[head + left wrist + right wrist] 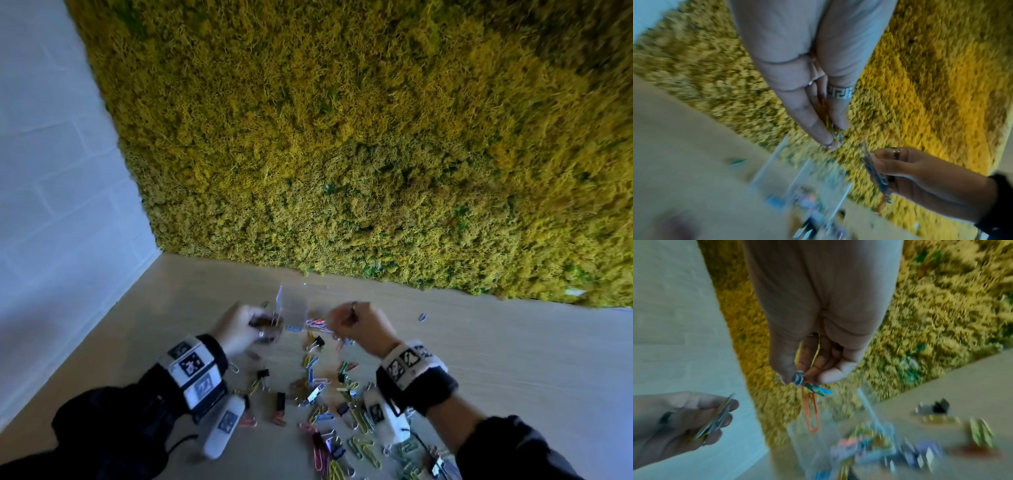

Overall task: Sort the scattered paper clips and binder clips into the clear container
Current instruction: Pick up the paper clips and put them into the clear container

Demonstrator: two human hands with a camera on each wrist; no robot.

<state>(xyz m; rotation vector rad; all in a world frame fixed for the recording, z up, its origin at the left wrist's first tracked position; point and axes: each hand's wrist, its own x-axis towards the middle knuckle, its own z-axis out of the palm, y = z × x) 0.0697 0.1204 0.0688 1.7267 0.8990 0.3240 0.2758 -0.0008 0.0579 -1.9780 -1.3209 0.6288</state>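
The clear container [292, 306] stands on the wooden table, with a few coloured clips in it. My left hand [260, 325] is just left of it and pinches a small stack of paper clips [836, 138]. My right hand [337, 317] is just right of it and pinches a bunch of paper clips [800, 380]; an orange paper clip [811, 412] dangles from the bunch above the blurred container wall [867, 405]. Each wrist view also shows the other hand [875, 162] [725, 408] holding its clips. Several paper clips and binder clips [342, 411] lie scattered nearer to me.
A yellow-green moss wall [342, 137] rises behind the table, and a white wall [51, 171] closes the left side. A black binder clip [318, 342] lies just in front of the container. One stray clip [423, 317] lies to the right on bare wood.
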